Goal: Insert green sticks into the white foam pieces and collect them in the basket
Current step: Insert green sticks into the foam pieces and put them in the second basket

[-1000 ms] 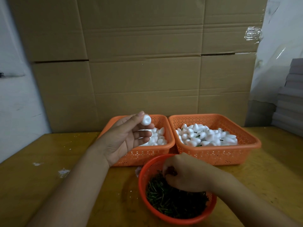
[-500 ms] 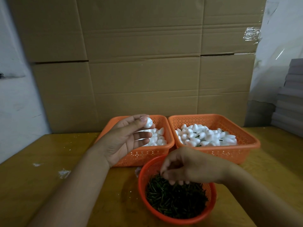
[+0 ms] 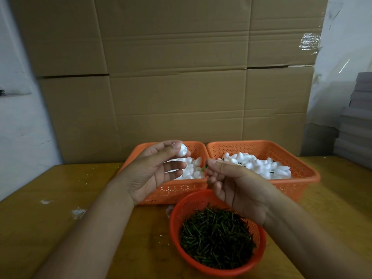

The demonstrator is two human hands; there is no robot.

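The green stick is pinched in the right hand, at the tips of thumb and forefinger. Only a short green end protrudes to the left of the fingertips; its long axis runs roughly level, tilted slightly down at the free end, and it points toward the left hand. The rest of its length is hidden behind the fingers of the right hand. The remaining fingers of that hand are curled loosely inward below the pinch.

The left hand is raised, palm facing right, and holds one white foam piece between thumb tip and forefinger tip. The piece appears rounded (its exact shape cannot be resolved). The lower three fingers of the left hand are extended and slightly spread, touching nothing. Stick and foam piece are apart, the piece higher and to the left of the stick's free end.

Both hands are held above the containers. The left basket, orange and rectangular, holds loose white foam pieces. The right basket, touching it side by side, holds more foam pieces; a few dark stick ends show among them. The round orange bowl, nearest the camera, is filled with loose green sticks lying in all directions.

All three containers stand on the yellow-brown surface, which carries a few white crumbs on the left. Flattened cardboard sheets stand behind the baskets
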